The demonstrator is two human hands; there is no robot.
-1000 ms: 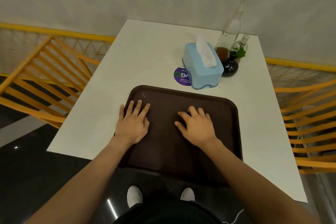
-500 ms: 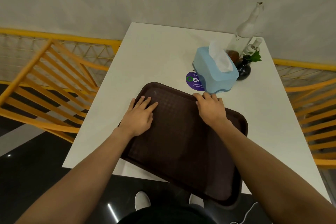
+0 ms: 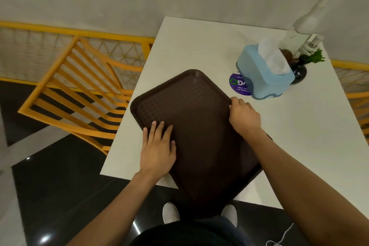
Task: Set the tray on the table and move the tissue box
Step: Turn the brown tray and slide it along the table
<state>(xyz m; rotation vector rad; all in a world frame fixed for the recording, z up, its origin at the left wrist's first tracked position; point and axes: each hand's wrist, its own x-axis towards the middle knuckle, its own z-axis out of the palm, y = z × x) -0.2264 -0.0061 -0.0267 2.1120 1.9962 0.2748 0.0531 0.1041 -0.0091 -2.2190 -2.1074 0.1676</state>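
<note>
Head view: tray (image 3: pixel 199 126) lies skewed on the worktop (image 3: pixel 299 136), overhanging its near edge, left hand (image 3: pixel 157 150) flat on it, right hand (image 3: pixel 244 118) gripping its rim; tissue box (image 3: pixel 263 72) unmoved beside it.

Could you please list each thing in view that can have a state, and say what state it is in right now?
Tray: flat on the table, turned askew, near corner past the table edge.
Tissue box: upright, a tissue sticking out, sitting partly on a purple sticker.
Left hand: open, palm flat on the tray.
Right hand: curled over the tray's far rim.
Glass bottle: upright, nearly empty.
Dark vase: upright, holding a green sprig.
</note>
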